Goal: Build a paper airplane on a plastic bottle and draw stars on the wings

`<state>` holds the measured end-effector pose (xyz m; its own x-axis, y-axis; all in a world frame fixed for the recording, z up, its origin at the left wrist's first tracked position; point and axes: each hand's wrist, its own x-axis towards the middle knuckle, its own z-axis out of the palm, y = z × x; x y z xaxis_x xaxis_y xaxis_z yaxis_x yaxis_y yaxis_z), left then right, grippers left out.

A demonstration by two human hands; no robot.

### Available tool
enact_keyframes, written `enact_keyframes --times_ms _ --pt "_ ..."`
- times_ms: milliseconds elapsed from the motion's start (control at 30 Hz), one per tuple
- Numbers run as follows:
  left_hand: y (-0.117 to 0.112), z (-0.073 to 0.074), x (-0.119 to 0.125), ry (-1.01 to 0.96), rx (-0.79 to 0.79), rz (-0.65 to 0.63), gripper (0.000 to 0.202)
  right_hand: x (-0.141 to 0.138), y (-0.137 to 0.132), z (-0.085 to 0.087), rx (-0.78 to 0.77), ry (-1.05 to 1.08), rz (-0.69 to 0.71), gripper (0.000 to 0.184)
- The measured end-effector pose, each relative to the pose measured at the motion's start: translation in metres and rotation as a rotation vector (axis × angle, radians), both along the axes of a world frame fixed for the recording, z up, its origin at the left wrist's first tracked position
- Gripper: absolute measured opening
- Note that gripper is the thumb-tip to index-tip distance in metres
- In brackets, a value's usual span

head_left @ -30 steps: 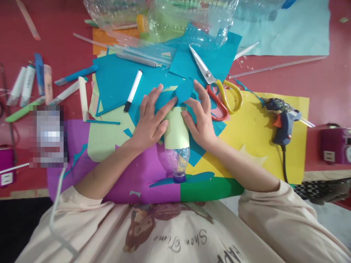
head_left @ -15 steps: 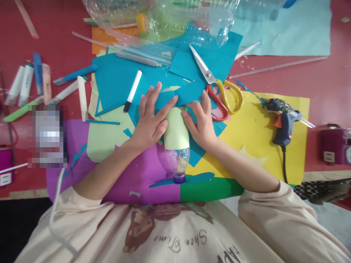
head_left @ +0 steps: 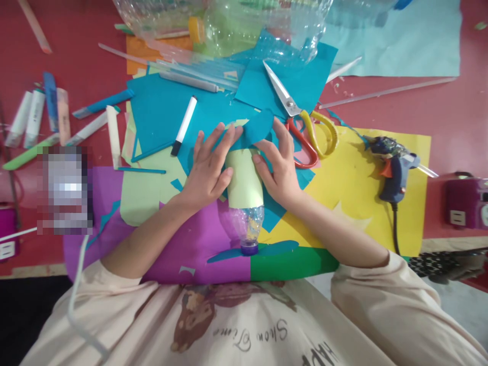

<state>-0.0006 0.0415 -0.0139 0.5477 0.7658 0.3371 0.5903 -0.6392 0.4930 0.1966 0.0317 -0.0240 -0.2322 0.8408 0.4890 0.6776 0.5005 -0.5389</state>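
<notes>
A clear plastic bottle point(head_left: 251, 223) lies with its purple cap towards me, its body wrapped in a light green paper sleeve point(head_left: 246, 178). At its far end is a curved blue paper piece point(head_left: 259, 128). My left hand point(head_left: 209, 168) lies along the bottle's left side, fingers stretched out, fingertips near the blue piece's left edge. My right hand point(head_left: 280, 165) is bent around the right side, its thumb against the green sleeve and its fingertips at the blue piece's right edge. Under the bottle's neck lies a blue paper strip point(head_left: 280, 247).
Scissors point(head_left: 292, 107) lie open just beyond my right hand. A glue gun point(head_left: 396, 173) rests on yellow paper at right. A black-capped marker point(head_left: 185, 124), several other markers and a blurred phone point(head_left: 66, 190) are at left. Large clear bottles point(head_left: 263, 30) stand at the back.
My left fingers have drawn back slightly from the blue paper piece and lie closer together. The piece's right edge has shifted left with my right fingertips. The bottle has stayed in place.
</notes>
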Motion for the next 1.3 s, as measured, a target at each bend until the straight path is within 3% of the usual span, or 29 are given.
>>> enact_keyframes --times_ms 333,633,833,1300 --pt "0.0012 -0.0021 -0.0012 -0.046 0.03 0.069 0.051 0.0013 0.0005 0.0018 -0.02 0.002 0.019 0.032" --pt "0.0021 -0.0089 -0.0039 -0.028 0.06 0.042 0.051 0.0008 0.0 0.0067 -0.077 -0.035 0.014 0.035" --pt "0.0 -0.007 -0.003 -0.012 0.084 0.049 0.049 0.0015 0.0014 0.0029 0.003 0.047 0.052 0.033" --pt "-0.0019 -0.003 -0.0003 -0.055 0.182 -0.065 0.04 -0.0014 0.0023 0.004 0.187 0.007 0.009 0.029"
